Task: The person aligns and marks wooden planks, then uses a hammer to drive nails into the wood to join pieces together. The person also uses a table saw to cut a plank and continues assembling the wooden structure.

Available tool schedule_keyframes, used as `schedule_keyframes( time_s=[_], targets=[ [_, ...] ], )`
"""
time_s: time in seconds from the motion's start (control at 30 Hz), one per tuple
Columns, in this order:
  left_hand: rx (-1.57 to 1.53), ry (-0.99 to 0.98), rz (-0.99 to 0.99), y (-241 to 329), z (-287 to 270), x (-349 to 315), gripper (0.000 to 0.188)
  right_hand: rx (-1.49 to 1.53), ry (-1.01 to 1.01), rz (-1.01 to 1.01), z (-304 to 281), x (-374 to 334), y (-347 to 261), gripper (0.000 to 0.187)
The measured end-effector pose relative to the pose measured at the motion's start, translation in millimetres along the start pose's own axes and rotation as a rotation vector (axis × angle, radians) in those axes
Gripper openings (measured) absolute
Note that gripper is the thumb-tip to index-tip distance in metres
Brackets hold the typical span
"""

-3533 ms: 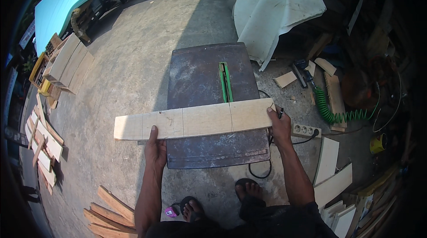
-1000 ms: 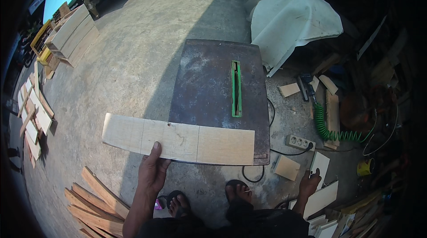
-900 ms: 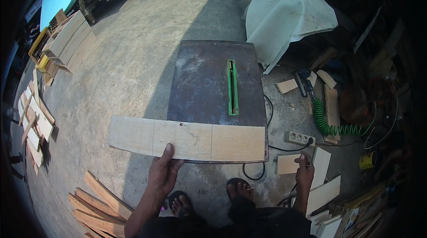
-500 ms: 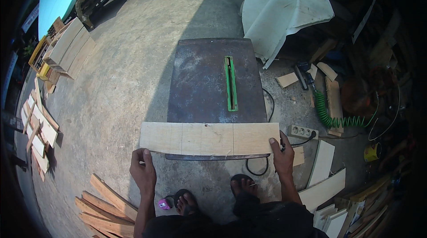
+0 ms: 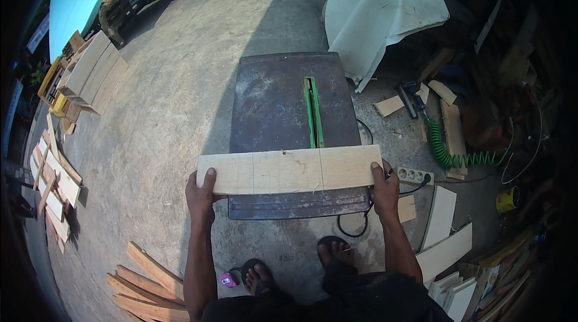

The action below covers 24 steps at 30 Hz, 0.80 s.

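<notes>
A pale wooden board with two pencil lines across it lies crosswise over the near part of a dark table saw top. My left hand grips its left end, thumb on top and fingers beneath. At the right end my right hand holds it the same way, and a dark, thin thing shows by those fingers, too small to name. Beyond the board runs the green-edged blade slot; the board's far edge reaches its near end. No raised blade can be made out.
Right of the saw lie a white power strip, a coiled green air hose, a nail gun and board offcuts. Wood strips and a purple tape measure rest on the floor near my feet. A white sheet drapes behind.
My left hand has closed on the board's left end, where it was beside the corner before. The board has moved forward on the saw top, uncovering its near edge.
</notes>
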<state>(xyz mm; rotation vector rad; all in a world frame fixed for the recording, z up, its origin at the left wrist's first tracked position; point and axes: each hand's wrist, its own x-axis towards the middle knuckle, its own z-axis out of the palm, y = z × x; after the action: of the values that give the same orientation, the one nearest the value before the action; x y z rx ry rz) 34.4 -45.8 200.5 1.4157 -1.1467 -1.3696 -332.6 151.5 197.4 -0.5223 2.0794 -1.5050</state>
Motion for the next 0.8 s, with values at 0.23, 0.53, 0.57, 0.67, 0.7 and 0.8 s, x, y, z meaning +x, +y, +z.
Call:
schedule_keyframes(
  time_s=[0.23,0.53,0.57,0.67,0.7,0.8],
  targets=[
    [-0.005,-0.001,0.001,0.6,6.3,13.7,0.07,-0.009,-0.017,0.043,3.4,7.7,-12.2,0.05],
    [0.007,0.011,0.017,0.1,9.7,21.0,0.07,0.031,-0.006,-0.015,10.3,19.3,-12.0,0.05],
    [0.008,-0.002,0.036,1.0,10.4,21.9,0.07,0.029,-0.012,-0.024,10.6,20.7,-10.9,0.05],
    [0.021,0.004,0.03,3.6,13.2,24.0,0.07,0.047,-0.021,-0.052,11.5,24.1,-8.9,0.049],
    [0.019,0.0,0.03,4.3,14.4,24.7,0.071,0.04,-0.018,-0.055,11.8,24.9,-8.8,0.049],
    [0.024,0.008,0.032,5.8,16.8,26.6,0.071,0.049,-0.006,-0.028,13.1,26.4,-10.5,0.048]
  ],
)
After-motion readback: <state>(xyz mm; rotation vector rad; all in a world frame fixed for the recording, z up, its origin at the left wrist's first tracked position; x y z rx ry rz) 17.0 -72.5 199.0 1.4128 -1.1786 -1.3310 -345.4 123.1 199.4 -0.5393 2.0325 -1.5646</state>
